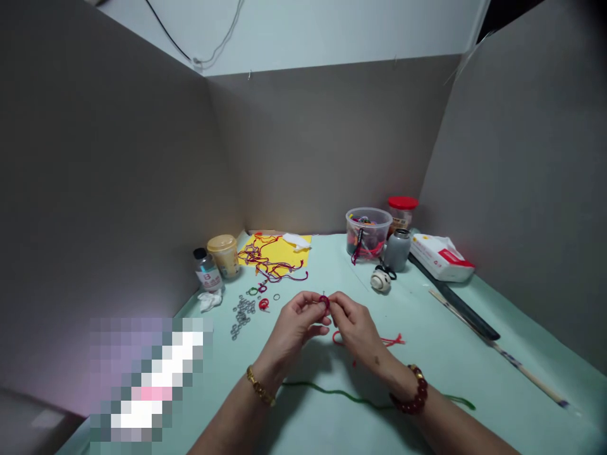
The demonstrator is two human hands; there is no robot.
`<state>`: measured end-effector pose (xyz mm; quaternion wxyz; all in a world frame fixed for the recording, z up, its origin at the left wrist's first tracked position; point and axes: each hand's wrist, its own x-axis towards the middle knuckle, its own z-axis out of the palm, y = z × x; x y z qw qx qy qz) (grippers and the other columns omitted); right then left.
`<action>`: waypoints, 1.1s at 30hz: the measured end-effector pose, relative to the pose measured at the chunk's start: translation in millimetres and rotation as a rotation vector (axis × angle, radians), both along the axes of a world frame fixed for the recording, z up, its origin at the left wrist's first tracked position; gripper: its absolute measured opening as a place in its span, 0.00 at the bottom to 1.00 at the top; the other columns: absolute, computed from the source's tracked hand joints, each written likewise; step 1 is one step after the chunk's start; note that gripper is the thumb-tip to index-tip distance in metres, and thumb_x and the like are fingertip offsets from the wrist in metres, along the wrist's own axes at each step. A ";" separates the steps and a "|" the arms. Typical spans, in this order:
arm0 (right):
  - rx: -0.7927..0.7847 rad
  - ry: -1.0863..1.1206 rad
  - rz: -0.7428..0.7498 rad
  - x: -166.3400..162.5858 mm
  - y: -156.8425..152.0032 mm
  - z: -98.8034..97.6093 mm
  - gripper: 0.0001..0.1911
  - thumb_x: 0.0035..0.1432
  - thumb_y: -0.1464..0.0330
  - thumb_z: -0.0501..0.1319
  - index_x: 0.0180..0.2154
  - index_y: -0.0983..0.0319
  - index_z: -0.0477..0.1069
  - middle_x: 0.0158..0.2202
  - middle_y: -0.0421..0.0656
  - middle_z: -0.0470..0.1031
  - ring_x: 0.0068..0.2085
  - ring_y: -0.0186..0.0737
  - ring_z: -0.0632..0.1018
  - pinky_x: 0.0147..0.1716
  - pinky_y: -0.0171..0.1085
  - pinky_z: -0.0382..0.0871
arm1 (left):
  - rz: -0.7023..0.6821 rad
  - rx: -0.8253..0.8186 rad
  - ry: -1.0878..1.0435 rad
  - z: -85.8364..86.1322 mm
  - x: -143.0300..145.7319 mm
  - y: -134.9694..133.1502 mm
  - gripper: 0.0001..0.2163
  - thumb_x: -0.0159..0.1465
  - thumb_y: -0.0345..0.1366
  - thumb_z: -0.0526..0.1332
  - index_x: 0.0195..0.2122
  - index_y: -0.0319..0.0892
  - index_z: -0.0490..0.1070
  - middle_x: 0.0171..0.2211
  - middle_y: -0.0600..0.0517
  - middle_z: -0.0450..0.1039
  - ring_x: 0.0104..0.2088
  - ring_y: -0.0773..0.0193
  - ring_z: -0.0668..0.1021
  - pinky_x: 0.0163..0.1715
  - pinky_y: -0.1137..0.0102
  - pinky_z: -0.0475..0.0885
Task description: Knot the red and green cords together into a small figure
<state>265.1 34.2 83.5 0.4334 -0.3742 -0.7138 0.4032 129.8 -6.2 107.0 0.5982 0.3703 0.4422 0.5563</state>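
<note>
My left hand [303, 319] and my right hand [351, 321] meet at the middle of the table. Between their fingertips they pinch a small magenta cord ring [324, 302]; the fingers cover part of it. Partly behind my right hand lies a red cord [393, 341]. A green cord [332, 391] stretches across the table below both hands and passes under my right wrist. To the left of my left hand are a red cord coil [263, 304], a bare metal ring [276, 297] and a pile of small metal rings [243, 315].
Purple cords [277, 268] lie over a yellow sheet [279, 251] at the back left, near a lidded cup [224, 256] and a bottle [207, 272]. At the back right stand a clear tub [368, 218], a grey jar [397, 251] and a tissue pack [439, 256]. A long stick [521, 365] lies right.
</note>
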 end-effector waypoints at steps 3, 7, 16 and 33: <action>0.072 -0.021 0.019 0.2 -3.1 -5.1 0.12 0.65 0.65 0.50 0.32 0.61 0.68 0.26 0.37 0.69 0.28 0.33 0.67 0.30 0.32 0.58 | 0.005 -0.013 -0.011 -6.4 -3.0 -2.0 0.14 0.53 0.38 0.71 0.34 0.39 0.68 0.31 0.54 0.70 0.29 0.71 0.74 0.30 0.74 0.72; 0.126 -0.053 0.053 -0.1 -2.7 -12.4 0.12 0.65 0.66 0.50 0.30 0.60 0.67 0.26 0.37 0.69 0.29 0.33 0.68 0.30 0.32 0.59 | 0.019 -0.036 0.012 -14.3 -11.3 -1.0 0.15 0.54 0.40 0.71 0.34 0.39 0.68 0.32 0.54 0.70 0.30 0.71 0.73 0.31 0.74 0.73; 0.042 -0.138 0.119 0.3 1.6 -22.1 0.15 0.65 0.63 0.49 0.27 0.59 0.60 0.22 0.35 0.63 0.26 0.33 0.64 0.28 0.33 0.57 | -0.053 -0.114 0.064 -23.3 -17.8 3.6 0.14 0.51 0.41 0.72 0.31 0.40 0.70 0.29 0.56 0.66 0.27 0.74 0.68 0.26 0.77 0.66; -0.117 -0.029 0.067 0.3 0.8 -21.3 0.14 0.63 0.62 0.51 0.26 0.59 0.60 0.21 0.33 0.58 0.25 0.32 0.61 0.26 0.33 0.55 | 0.123 0.096 0.343 -26.3 -11.8 3.1 0.12 0.60 0.45 0.62 0.36 0.42 0.68 0.33 0.53 0.68 0.31 0.66 0.73 0.29 0.72 0.69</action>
